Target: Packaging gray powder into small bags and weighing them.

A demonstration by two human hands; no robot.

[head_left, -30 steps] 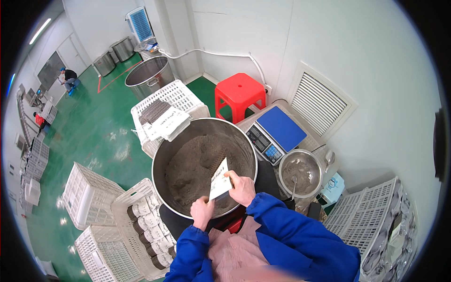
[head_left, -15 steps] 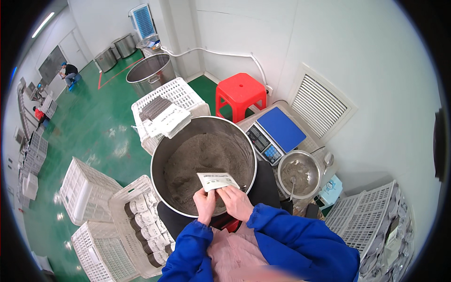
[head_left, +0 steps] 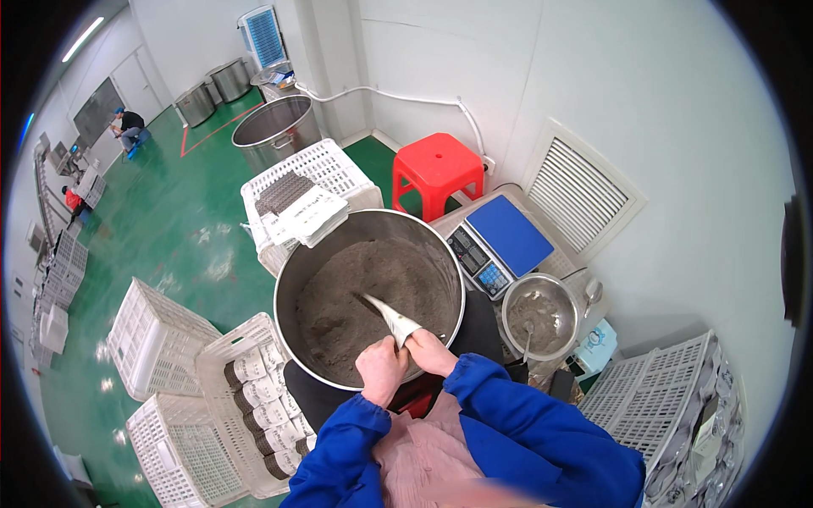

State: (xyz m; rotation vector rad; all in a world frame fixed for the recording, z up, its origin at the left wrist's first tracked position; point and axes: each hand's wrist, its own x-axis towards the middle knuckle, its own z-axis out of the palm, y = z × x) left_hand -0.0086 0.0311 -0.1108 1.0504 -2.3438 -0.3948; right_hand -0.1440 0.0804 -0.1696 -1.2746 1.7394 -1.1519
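Observation:
A wide steel pot [head_left: 284, 330] of grey-brown powder [head_left: 364, 271] stands before me. Above its near part I have a white printed pouch [head_left: 394, 320], turned so that a narrow side shows and its dark end slants up to the left. My right hand [head_left: 432, 351] grips the pouch's near right end. My left hand [head_left: 383, 368] is closed at the lower end, fingers curled against it; part of the pouch is hidden behind the hands. To the right are a scale [head_left: 508, 235] with a blue pan and a steel bowl [head_left: 506, 315] of powder with a spoon.
Beyond the pot, a white crate [head_left: 360, 188] bears flat white pouches [head_left: 313, 216]. At lower left, a crate [head_left: 212, 360] holds rows of filled packs [head_left: 269, 415]. A red stool [head_left: 438, 161] stands by the wall; stacked crates [head_left: 644, 398] are at right. Two people are far left.
The pouch has turned from lying broad side up to a narrow, slanted position. My left hand has shifted slightly right and down; the right hand has moved a little right.

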